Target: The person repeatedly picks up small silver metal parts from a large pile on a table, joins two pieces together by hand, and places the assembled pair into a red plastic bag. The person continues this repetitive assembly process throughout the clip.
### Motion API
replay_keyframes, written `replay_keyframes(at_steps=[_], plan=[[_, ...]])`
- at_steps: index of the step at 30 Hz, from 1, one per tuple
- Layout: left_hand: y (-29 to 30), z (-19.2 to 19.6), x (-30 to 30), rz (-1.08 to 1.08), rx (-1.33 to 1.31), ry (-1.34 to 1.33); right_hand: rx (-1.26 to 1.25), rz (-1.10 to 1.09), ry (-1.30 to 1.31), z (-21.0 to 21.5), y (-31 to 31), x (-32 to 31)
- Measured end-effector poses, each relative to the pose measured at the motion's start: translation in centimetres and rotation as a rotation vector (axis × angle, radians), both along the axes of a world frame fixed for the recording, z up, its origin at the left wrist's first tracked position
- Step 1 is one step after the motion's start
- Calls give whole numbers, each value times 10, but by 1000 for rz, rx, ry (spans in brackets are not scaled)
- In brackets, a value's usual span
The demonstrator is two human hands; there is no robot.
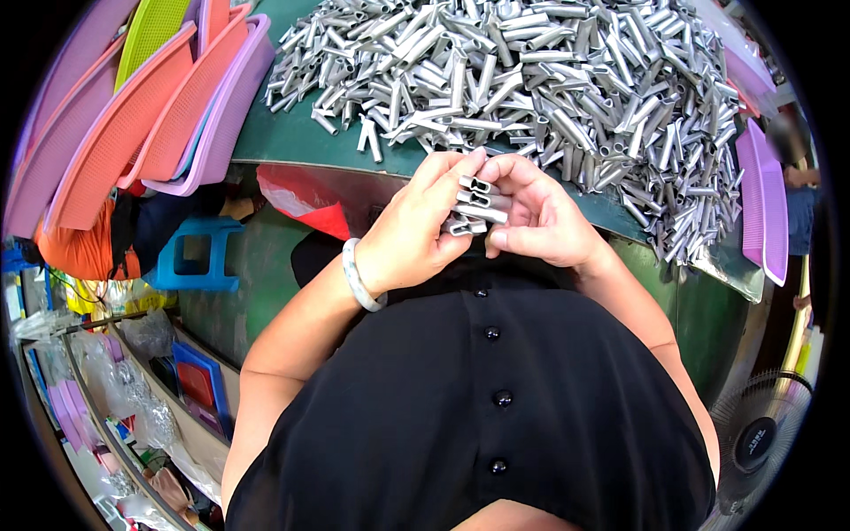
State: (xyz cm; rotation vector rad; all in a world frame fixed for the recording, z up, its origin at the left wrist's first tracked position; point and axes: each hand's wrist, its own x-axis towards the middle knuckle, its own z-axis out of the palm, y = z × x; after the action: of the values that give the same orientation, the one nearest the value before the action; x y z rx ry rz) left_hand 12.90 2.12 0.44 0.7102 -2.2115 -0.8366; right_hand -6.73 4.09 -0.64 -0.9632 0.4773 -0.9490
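Holding metal tubes (474,205) w/ both hands, green table (292,142).

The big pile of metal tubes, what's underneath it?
The pile of metal tubes lies on a green tabletop, bare at its near edge. The surface beneath the pile itself is covered.

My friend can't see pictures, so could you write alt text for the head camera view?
Two hands, left hand and right hand, together hold a small stack of short metal tubes above a black buttoned garment. Behind lies a big pile of metal tubes on a green table, with pink and purple plastic trays at left.
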Motion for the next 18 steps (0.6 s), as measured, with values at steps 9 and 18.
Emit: replay_keyframes(at_steps=[9,18], plan=[[1,-2,18,30,278,131,250,80,-220,-16,-8,14],[11,-11,20,196,133,323,343,193,-413,-29,-16,27]])
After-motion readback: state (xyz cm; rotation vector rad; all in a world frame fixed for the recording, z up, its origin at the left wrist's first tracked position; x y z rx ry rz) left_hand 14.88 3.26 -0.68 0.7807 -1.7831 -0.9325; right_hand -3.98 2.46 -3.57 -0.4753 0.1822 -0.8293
